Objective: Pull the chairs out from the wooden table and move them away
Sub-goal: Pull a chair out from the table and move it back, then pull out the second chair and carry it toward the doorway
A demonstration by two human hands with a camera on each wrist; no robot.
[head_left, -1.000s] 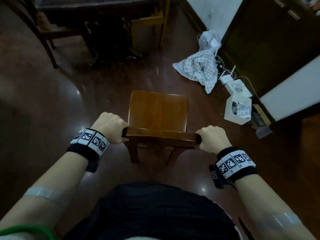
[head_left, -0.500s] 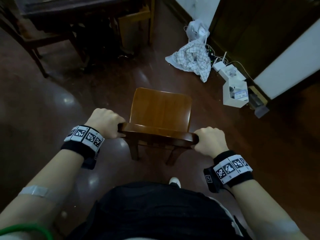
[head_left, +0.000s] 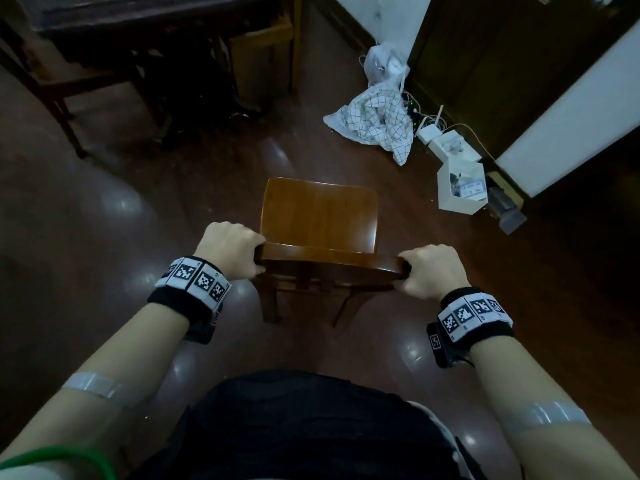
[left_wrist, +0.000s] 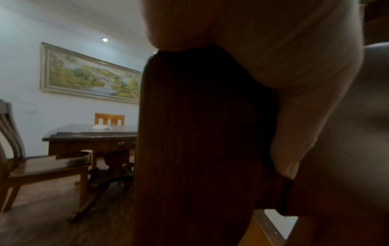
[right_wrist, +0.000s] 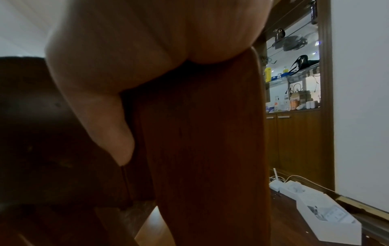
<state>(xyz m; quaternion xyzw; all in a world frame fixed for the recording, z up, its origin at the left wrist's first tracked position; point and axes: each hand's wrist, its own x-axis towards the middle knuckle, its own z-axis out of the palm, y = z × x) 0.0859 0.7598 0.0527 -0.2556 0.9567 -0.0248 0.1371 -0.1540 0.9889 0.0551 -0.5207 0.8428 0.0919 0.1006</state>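
A brown wooden chair (head_left: 320,216) stands on the dark floor in front of me, well clear of the dark wooden table (head_left: 145,15) at the top left. My left hand (head_left: 230,249) grips the left end of its top rail, and my right hand (head_left: 429,270) grips the right end. In the left wrist view the rail's end (left_wrist: 200,133) fills the middle under my curled fingers (left_wrist: 284,66), with the table (left_wrist: 90,133) behind. In the right wrist view my fingers (right_wrist: 130,58) wrap over the rail (right_wrist: 206,141).
A darker chair (head_left: 59,81) stands at the table's left side, and a light wooden chair (head_left: 266,46) is tucked under at its right. A checked cloth (head_left: 375,121), a plastic bag, cables and open white boxes (head_left: 460,188) lie on the floor by the cabinet (head_left: 512,64) at right.
The chair, held by both hands, has come further back from the table toward me. The table and the floor clutter have slid up and away in view.
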